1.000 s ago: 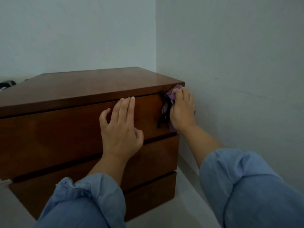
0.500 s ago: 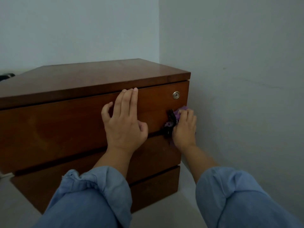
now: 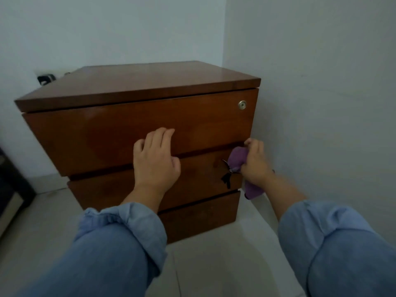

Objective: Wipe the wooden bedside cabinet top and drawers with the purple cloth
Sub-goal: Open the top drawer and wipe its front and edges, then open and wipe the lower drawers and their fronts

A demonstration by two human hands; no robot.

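A brown wooden bedside cabinet [image 3: 111, 129] with three drawer fronts stands in the room corner. Its top drawer has a round metal lock [image 3: 242, 105] at the upper right. My left hand [image 3: 155, 161] lies flat, fingers apart, across the lower edge of the top drawer and the middle drawer. My right hand [image 3: 256, 162] grips the bunched purple cloth [image 3: 236, 159] against the right end of the middle drawer. Part of the cloth hangs below my wrist, and a dark tag dangles from it.
White walls close in behind and to the right of the cabinet, with a narrow gap on the right side. A wall socket with a dark plug [image 3: 46, 78] sits behind the cabinet at left. Dark furniture [image 3: 10, 185] stands at the left edge. Pale floor tiles [image 3: 214, 264] lie below.
My right hand slid the cloth down from the top drawer's upper right corner to the middle drawer, uncovering the lock. My left hand slipped lower on the drawer fronts. The view pulled back.
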